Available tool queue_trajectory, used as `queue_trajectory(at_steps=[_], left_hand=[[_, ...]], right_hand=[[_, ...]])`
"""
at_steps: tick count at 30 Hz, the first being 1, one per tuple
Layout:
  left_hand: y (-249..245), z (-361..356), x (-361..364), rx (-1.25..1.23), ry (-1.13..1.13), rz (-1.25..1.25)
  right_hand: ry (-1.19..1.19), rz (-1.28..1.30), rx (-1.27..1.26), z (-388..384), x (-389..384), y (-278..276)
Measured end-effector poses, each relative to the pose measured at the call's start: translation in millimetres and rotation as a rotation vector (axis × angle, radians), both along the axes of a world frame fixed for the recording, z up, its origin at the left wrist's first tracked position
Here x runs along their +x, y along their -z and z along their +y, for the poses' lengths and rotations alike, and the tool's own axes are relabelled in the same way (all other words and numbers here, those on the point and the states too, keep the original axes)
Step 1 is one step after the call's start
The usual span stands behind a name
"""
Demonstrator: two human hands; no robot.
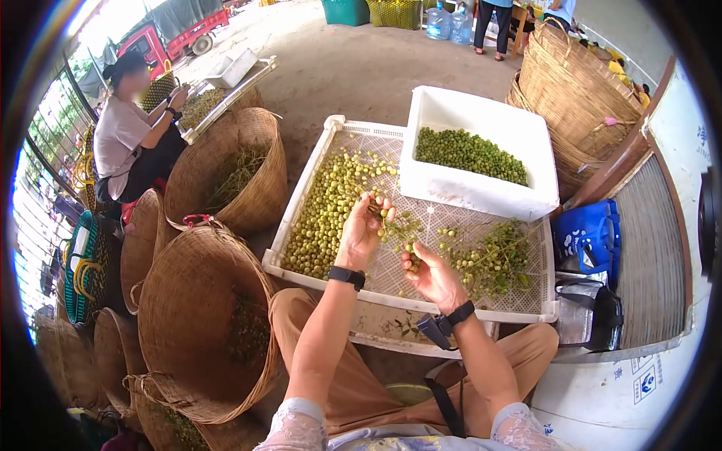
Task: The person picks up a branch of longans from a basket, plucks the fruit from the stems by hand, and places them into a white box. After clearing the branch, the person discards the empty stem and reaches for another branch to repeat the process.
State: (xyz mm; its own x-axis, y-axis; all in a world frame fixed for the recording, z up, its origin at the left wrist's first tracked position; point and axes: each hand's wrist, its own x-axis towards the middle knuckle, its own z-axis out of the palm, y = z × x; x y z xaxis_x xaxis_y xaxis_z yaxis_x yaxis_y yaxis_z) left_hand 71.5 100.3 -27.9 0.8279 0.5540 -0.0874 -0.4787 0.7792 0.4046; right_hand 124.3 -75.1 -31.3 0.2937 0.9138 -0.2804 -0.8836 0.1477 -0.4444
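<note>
A leafy sprig of round green berries (404, 227) stretches between my two hands above a white mesh tray (376, 279). My left hand (362, 234) has its fingers closed around the sprig's upper part. Lower and to the right, my right hand (435, 279) is closed on its other end, berries showing by the thumb. Loose yellow-green berries (320, 218) cover the tray's left side. On the right side lies a heap of leafy berry sprigs (492, 259). Smaller, darker green berries (468, 155) fill part of a white box (470, 197) resting on the tray's far right corner.
Large wicker baskets (177, 323) crowd my left, one holding stems (239, 177). Tall baskets (575, 90) stand at the back right. A blue bag (590, 233) and a black-and-silver bag (590, 308) are right of the tray. Another person (131, 135) sits at the far left.
</note>
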Motion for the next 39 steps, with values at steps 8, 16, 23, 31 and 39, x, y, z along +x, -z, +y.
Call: queue_trajectory(at_steps=[8, 16, 23, 31, 39], left_hand=[[3.8, -1.1, 3.5, -0.038, 0.017, 0.029], [-0.8, -5.1, 5.4, -0.061, 0.006, 0.045], [-5.4, 14.0, -4.6, 0.030, -0.009, -0.045], [-11.2, 12.3, -15.0, 0.016, -0.041, -0.021], [-22.6, 14.8, -28.7, -0.020, -0.099, 0.019]], right_hand=[[0.024, 0.035, 0.021, -7.9, 2.8, 3.6], [0.030, 0.125, 0.085, -24.5, 1.1, 2.8], [0.057, 0.225, 0.151, -41.6, 7.2, -3.7], [0.101, 0.212, 0.148, -45.9, 17.9, -7.4], [0.088, 0.176, 0.086, -44.8, 21.2, -11.9]])
